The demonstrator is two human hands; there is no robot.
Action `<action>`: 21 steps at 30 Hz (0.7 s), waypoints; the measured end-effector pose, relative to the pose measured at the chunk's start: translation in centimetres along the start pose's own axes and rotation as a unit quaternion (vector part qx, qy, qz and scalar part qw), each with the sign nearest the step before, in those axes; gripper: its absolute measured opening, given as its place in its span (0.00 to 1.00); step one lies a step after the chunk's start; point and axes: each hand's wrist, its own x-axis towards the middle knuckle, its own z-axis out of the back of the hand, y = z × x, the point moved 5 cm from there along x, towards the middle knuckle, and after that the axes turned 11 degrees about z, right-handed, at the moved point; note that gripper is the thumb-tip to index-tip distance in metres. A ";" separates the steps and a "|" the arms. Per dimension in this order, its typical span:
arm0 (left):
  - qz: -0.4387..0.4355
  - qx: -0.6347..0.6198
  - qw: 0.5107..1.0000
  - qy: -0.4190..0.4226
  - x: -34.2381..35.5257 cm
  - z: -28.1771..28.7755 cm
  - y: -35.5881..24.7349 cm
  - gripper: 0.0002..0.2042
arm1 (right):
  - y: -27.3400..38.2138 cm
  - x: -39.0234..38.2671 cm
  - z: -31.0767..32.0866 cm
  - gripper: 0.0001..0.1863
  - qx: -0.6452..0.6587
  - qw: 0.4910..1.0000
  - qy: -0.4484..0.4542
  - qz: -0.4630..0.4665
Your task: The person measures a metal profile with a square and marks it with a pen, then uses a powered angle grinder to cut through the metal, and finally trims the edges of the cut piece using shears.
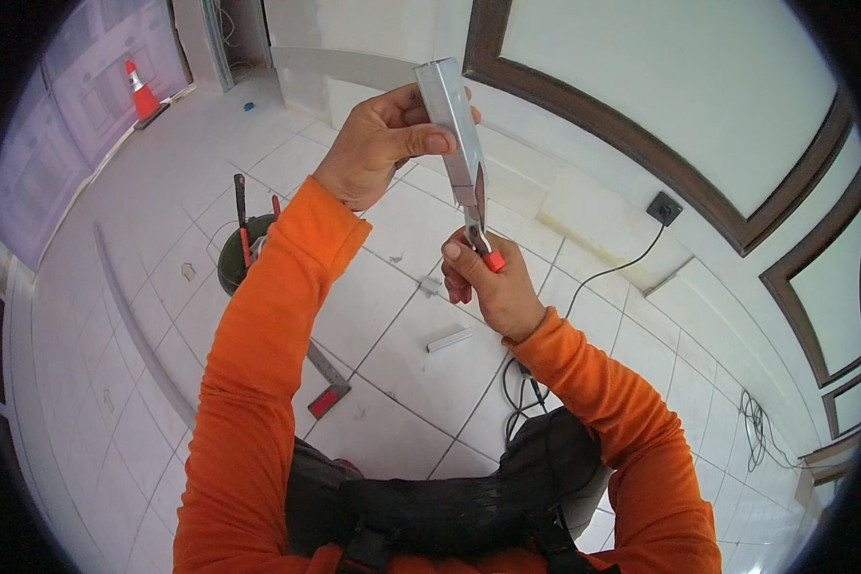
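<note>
My left hand [392, 143] is closed round a short length of galvanized metal channel [450, 105], held up and slightly tilted in front of me. In my right hand [496, 287] are tin snips [475, 225] with red grips, closed in my fist. Their blades reach up to the lower end of the channel, one along its right side. Whether they bite into the metal I cannot tell. On the tiles below lies a small metal offcut [449, 340]. A square [329, 383] with a red handle rests beside my left forearm.
A dark green bucket [231, 263] with tools stands left, partly behind my sleeve. A long metal strip [129, 316] lies on the floor. A black cable [603, 273] runs from a wall socket [664, 208] to the floor. An orange cone [143, 100] stands far left.
</note>
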 end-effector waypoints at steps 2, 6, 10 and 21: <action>0.003 -0.009 1.000 0.005 0.1 -0.1 0.0 0.30 | 0.1 0.0 0.1 0.16 -0.006 1.000 0.003 -0.003; 0.006 0.013 1.000 0.001 0.1 0.0 -0.1 0.34 | 0.4 0.0 0.0 0.17 -0.017 1.000 -0.001 0.001; -0.015 0.005 1.000 -0.016 -0.1 -0.3 0.0 0.29 | -0.4 0.1 0.5 0.17 -0.023 1.000 -0.014 -0.011; 0.036 0.060 0.998 0.003 -0.2 -0.6 0.0 0.35 | -0.4 0.6 -0.1 0.15 0.008 0.999 0.023 0.031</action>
